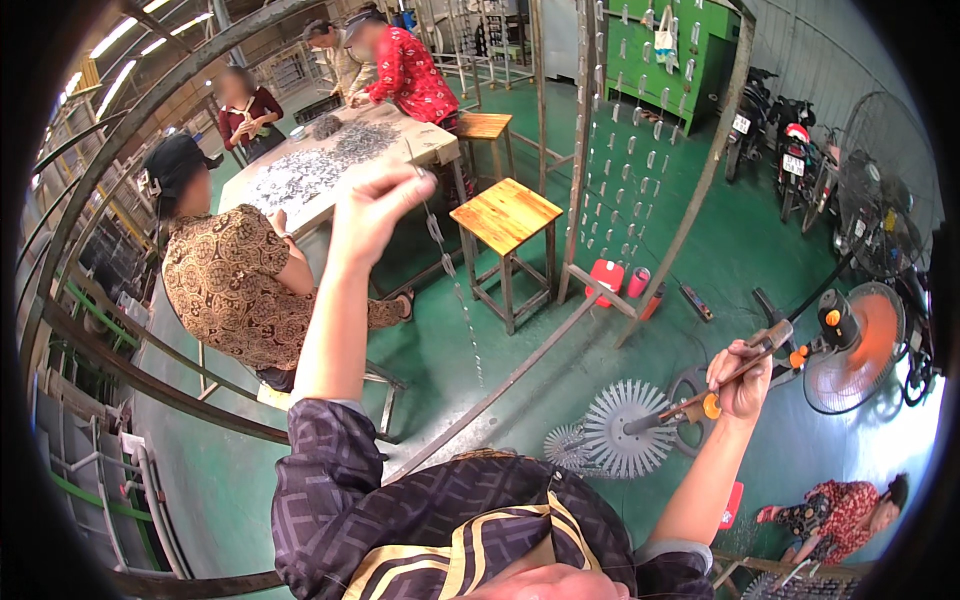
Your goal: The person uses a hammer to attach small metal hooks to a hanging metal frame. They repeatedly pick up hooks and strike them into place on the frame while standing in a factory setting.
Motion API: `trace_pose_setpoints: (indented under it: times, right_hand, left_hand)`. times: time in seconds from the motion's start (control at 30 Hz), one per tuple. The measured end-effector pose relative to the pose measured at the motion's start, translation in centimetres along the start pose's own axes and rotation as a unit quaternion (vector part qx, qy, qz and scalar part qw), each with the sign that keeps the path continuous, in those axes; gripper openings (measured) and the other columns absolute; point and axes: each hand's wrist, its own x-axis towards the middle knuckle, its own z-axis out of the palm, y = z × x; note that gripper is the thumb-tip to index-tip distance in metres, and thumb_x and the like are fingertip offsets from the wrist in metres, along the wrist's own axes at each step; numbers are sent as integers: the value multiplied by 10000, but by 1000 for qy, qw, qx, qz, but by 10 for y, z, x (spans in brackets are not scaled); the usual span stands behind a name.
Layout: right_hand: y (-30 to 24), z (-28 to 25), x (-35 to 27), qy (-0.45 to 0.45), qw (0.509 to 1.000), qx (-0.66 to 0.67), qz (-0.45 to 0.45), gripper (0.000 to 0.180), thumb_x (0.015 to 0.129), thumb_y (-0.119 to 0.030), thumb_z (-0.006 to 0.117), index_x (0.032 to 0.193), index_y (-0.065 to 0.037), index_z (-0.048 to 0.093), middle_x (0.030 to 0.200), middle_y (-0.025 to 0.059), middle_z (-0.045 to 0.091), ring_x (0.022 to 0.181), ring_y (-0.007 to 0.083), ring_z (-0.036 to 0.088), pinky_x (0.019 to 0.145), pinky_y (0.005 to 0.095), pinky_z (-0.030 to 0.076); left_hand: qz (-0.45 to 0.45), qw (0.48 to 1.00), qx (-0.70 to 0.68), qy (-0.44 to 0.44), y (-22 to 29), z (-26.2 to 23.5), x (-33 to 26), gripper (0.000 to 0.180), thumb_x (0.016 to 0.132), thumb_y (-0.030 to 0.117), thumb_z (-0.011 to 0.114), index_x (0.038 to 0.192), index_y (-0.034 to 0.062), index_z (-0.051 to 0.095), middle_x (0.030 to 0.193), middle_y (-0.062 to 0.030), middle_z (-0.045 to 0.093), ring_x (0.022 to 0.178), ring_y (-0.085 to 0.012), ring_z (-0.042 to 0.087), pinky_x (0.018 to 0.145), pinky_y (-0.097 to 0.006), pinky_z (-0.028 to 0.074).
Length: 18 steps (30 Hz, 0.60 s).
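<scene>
Raised in front of me, my left hand (375, 210) pinches a thin wire, its short end sticking up above my fingers. Below the hand, a hanging string of small metal pieces (440, 240) trails down toward the floor. Off to the right, my right hand (742, 382) is wrapped round a long rust-brown hand tool (775, 338), held at a slant; its exact kind is not clear. A metal frame (583, 140) ahead carries several similar strings of small metal pieces (630, 145).
People sit and stand round a table (425, 140) heaped with small metal parts. A wooden stool (507, 215) stands ahead. Spiked metal discs (628, 428) lie below my right hand, beside an orange fan (855, 345). A frame bar (500, 385) crosses before me. Motorbikes (795, 150) stand far right.
</scene>
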Motion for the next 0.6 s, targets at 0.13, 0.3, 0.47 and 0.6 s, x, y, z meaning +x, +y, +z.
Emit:
trace_pose_setpoints:
  times: [0.13,0.3,0.47,0.6]
  right_hand:
    - [5,-13,-10,0,1000,10,-23,439,814,-340,584,949,74,526,673,166,583,432,194,515,393,295,438]
    - [3,0,-3,-28,999,-16,7,530,828,-400,546,970,110,536,557,114,504,424,190,487,422,297,425]
    - [3,0,-5,-36,999,8,16,534,809,-382,574,984,122,545,577,105,551,456,193,536,442,291,434]
    - [5,-2,-6,-48,998,23,18,534,804,-381,578,977,123,550,581,102,557,465,190,539,443,286,436]
  left_hand:
    - [-14,992,-87,-86,-20,49,-41,118,683,46,710,786,6,670,739,-47,596,711,-114,542,640,-240,434]
    - [-96,966,-162,-179,-54,95,-101,152,674,54,725,818,29,687,732,-40,588,696,-108,544,619,-229,448]
    - [-109,939,-195,-263,-92,148,-161,146,668,29,722,808,20,680,764,-60,601,721,-126,560,626,-237,450]
    - [-135,916,-199,-321,-119,185,-204,145,678,59,724,817,40,688,760,-54,608,722,-123,565,635,-240,451]
